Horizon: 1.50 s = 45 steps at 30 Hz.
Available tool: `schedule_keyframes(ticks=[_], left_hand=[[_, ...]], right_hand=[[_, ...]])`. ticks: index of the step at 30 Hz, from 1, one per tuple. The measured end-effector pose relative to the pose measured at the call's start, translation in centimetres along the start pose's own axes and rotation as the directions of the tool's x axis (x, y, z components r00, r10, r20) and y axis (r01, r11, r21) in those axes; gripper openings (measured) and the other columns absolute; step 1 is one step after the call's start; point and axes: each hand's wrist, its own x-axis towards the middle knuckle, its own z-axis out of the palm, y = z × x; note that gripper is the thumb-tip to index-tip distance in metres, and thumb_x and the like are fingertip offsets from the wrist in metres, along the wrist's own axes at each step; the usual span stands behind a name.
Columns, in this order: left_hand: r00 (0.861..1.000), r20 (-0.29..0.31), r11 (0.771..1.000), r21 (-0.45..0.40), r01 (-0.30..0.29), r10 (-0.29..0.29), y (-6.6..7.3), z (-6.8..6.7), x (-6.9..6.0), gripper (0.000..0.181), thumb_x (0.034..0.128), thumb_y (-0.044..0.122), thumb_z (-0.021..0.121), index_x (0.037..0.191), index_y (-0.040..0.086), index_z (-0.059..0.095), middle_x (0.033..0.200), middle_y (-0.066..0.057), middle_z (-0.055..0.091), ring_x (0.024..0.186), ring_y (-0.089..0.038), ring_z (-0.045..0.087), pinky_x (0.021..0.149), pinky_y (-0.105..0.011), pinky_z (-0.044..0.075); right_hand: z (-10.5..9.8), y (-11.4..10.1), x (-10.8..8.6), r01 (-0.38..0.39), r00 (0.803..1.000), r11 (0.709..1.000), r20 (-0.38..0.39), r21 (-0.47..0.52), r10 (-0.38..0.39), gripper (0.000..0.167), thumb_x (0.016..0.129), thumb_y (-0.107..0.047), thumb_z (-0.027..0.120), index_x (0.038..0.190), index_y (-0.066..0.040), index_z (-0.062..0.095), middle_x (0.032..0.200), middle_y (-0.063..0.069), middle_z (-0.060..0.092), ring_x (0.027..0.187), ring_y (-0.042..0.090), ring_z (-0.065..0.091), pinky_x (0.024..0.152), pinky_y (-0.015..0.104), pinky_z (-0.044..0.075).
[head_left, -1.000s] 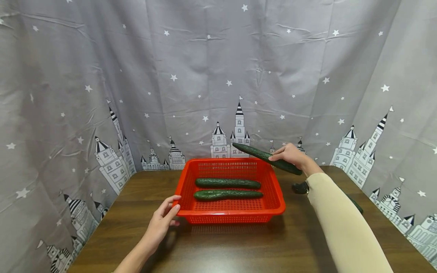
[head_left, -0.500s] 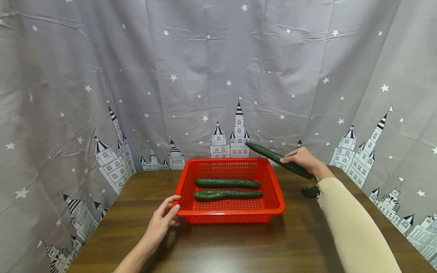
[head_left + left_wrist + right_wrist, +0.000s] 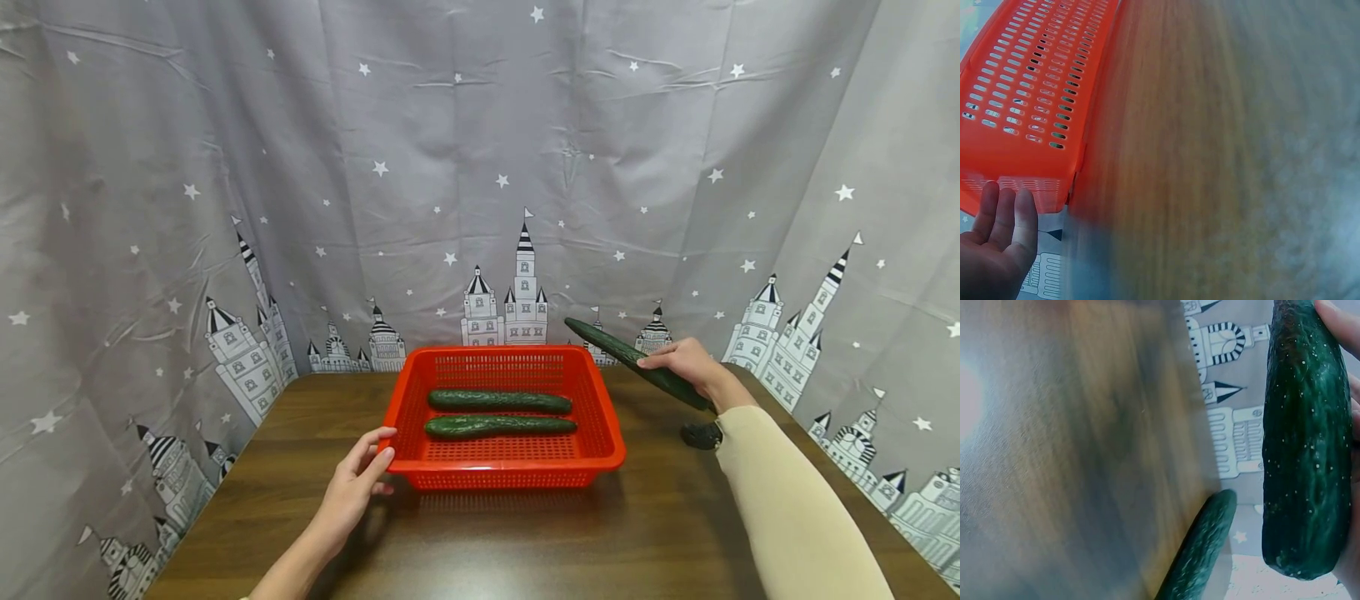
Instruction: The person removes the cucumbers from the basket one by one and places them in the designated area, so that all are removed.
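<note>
Two cucumbers (image 3: 500,427) lie side by side in the red basket (image 3: 506,465), ends at 9 and 3 o'clock. My right hand (image 3: 681,362) grasps a third cucumber (image 3: 611,346), raised at the basket's 2 o'clock, tip angled toward 10. My left hand (image 3: 351,479) holds the basket at its 8 o'clock corner. Right wrist view: fourth cucumber (image 3: 1200,550) on the table (image 3: 1085,456), 7 o'clock of the held one.

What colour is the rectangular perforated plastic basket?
The rectangular perforated plastic basket is red, clearest in the head view.
</note>
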Motion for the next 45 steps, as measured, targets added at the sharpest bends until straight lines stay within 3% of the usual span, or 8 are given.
schedule_keyframes(ticks=[3,9,16,21,27,31,37,45], left_hand=[[1.000,-0.002,1.000,0.003,0.004,-0.003,0.0,0.0,0.0,0.039,0.1030,0.023,0.058,0.140,0.013,0.051,0.120,-0.025,0.056,0.097,-0.032,0.065,0.077,-0.043,0.060],[1.000,0.000,1.000,0.007,0.003,-0.003,0.1,0.0,0.0,0.039,0.1032,0.021,0.058,0.140,0.012,0.051,0.120,-0.026,0.056,0.096,-0.031,0.065,0.078,-0.043,0.060],[1.000,-0.002,1.000,0.003,-0.007,0.007,-0.1,0.0,0.0,0.038,0.1034,0.020,0.057,0.140,0.014,0.051,0.120,-0.025,0.056,0.095,-0.028,0.066,0.077,-0.043,0.060],[1.000,0.002,1.000,0.004,-0.002,0.002,-0.1,-0.1,0.0,0.038,0.1032,0.023,0.058,0.140,0.015,0.051,0.120,-0.024,0.056,0.095,-0.024,0.065,0.077,-0.042,0.060],[1.000,0.001,1.000,-0.003,-0.012,0.012,-0.2,-0.1,0.0,0.038,0.1032,0.023,0.058,0.140,0.016,0.052,0.120,-0.024,0.057,0.095,-0.028,0.066,0.077,-0.043,0.060],[1.000,0.002,1.000,-0.003,-0.021,0.022,-0.2,-0.1,0.0,0.038,0.1035,0.023,0.057,0.140,0.015,0.051,0.120,-0.023,0.057,0.094,-0.024,0.066,0.076,-0.043,0.060],[1.000,-0.003,1.000,-0.004,-0.018,0.018,-0.2,-0.1,0.0,0.039,0.1035,0.023,0.057,0.141,0.014,0.051,0.120,-0.022,0.058,0.095,-0.025,0.065,0.076,-0.042,0.060],[1.000,-0.002,1.000,-0.003,-0.015,0.015,-0.1,0.0,0.0,0.039,0.1033,0.023,0.058,0.140,0.014,0.051,0.119,-0.022,0.058,0.096,-0.028,0.065,0.076,-0.043,0.060]], right_hand=[[-0.1,0.4,-0.5,-0.033,0.999,0.999,-0.008,0.031,0.033,0.054,0.087,-0.027,0.078,0.125,0.010,0.065,0.108,0.012,0.073,0.074,0.007,0.066,0.071,0.026,0.058],[-0.3,1.5,-1.2,-0.043,0.999,0.999,-0.015,0.000,0.043,0.058,0.090,-0.029,0.076,0.130,0.009,0.060,0.130,0.028,0.062,0.078,0.005,0.066,0.073,0.025,0.057],[-0.5,3.4,-1.3,-0.065,0.997,0.998,-0.029,0.003,0.065,0.051,0.088,-0.032,0.078,0.120,0.007,0.069,0.107,0.012,0.074,0.075,0.009,0.066,0.070,0.028,0.058],[-0.4,4.4,-1.8,-0.075,0.995,0.997,-0.062,-0.033,0.072,0.049,0.087,-0.034,0.078,0.116,0.005,0.072,0.107,0.011,0.071,0.077,0.010,0.063,0.070,0.027,0.056],[-0.2,5.3,-2.3,-0.104,0.992,0.995,-0.073,-0.010,0.103,0.047,0.087,-0.033,0.078,0.115,0.005,0.072,0.098,0.007,0.071,0.076,0.011,0.064,0.069,0.029,0.057],[-0.3,6.1,-2.7,-0.126,0.989,0.992,-0.084,-0.004,0.125,0.048,0.088,-0.032,0.078,0.115,0.006,0.072,0.103,0.012,0.072,0.077,0.012,0.065,0.069,0.029,0.057],[-0.5,7.2,-3.4,-0.140,0.986,0.989,-0.100,-0.039,0.136,0.045,0.089,-0.033,0.076,0.112,0.005,0.073,0.120,0.027,0.067,0.088,0.015,0.067,0.075,0.029,0.056],[-0.7,7.9,-4.2,-0.152,0.978,0.983,-0.158,-0.102,0.135,0.041,0.090,-0.032,0.074,0.109,0.004,0.074,0.131,0.032,0.060,0.113,0.039,0.061,0.089,0.042,0.054]])
